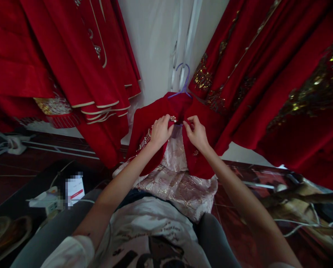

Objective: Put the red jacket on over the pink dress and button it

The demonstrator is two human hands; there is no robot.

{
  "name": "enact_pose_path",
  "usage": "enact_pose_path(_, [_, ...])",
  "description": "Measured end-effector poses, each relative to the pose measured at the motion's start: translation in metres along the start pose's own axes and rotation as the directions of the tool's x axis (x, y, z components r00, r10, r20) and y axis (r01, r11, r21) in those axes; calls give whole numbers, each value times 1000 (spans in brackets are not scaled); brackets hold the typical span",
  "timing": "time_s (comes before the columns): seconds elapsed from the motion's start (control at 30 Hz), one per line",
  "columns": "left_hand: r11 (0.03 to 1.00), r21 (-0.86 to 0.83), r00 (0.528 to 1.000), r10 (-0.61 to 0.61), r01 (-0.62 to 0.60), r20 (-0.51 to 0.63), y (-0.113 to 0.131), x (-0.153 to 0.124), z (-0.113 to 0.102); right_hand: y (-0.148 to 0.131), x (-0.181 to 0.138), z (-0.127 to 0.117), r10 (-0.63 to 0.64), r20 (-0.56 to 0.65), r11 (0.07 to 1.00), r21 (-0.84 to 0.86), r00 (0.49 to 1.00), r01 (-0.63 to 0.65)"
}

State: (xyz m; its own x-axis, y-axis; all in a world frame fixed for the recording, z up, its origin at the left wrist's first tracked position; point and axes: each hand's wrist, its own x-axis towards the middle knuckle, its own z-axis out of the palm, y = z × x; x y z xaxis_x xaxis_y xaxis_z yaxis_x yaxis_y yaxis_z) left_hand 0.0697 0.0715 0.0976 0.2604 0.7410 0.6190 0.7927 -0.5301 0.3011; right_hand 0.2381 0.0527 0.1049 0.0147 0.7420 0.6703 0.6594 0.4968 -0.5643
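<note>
Below the purple hanger [186,80], the red jacket [148,113] parts, edges apart, over crinkled pink brocade [180,182]; left fingers [164,121] and right fingers [194,120] each pinch one edge. Pale wall [155,44] separates trimmed red garments [68,56] beside the hanger.

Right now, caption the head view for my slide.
Left hand and right hand hold the front edges of a red jacket on a purple hanger, between red garments.

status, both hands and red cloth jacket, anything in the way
Left hand by pearly beads, right hand pinching opposite edge. Red cloth jacket on thin purple hanger, front parted. No obstruction seen.
</note>
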Motion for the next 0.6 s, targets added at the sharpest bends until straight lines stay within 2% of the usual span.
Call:
enact_pose_path(0.13, [994, -80, 994, 81, -75, 76, 6, 11, 1, -5, -5, 12, 9, -21, 992, 128, 1000, -6])
enact_pose_path(0.2, [990, -139, 998, 21, -12, 60, 3, 8, 4, -2, -7, 16, 56, -66, 986, 162, 996, -45])
enact_pose_path(0.27, [973, -213, 995, -95, 88, -20, -1, 1, 7, 4, -9, 20, 125, -105, 973, 205, 987, -102])
enact_pose_path(0.33, [952, -270, 980, -174, 143, -93, -4, -6, 10, 9, -11, 23, 182, -107, 949, 278, 977, -146])
enact_pose_path(0.37, [950, -281, 979, -175, 140, -105, -4, -8, 10, 11, -11, 24, 198, -86, 931, 328, 976, -160])
enact_pose_path(0.5, [969, -244, 997, -54, 39, -56, -2, -10, 11, 11, -16, 29, 150, 49, 842, 518, 987, -154])
enact_pose_path(0.6, [971, -241, 999, -8, -4, -49, -2, -7, 12, 13, -19, 32, 122, 48, 823, 554, 991, -128])
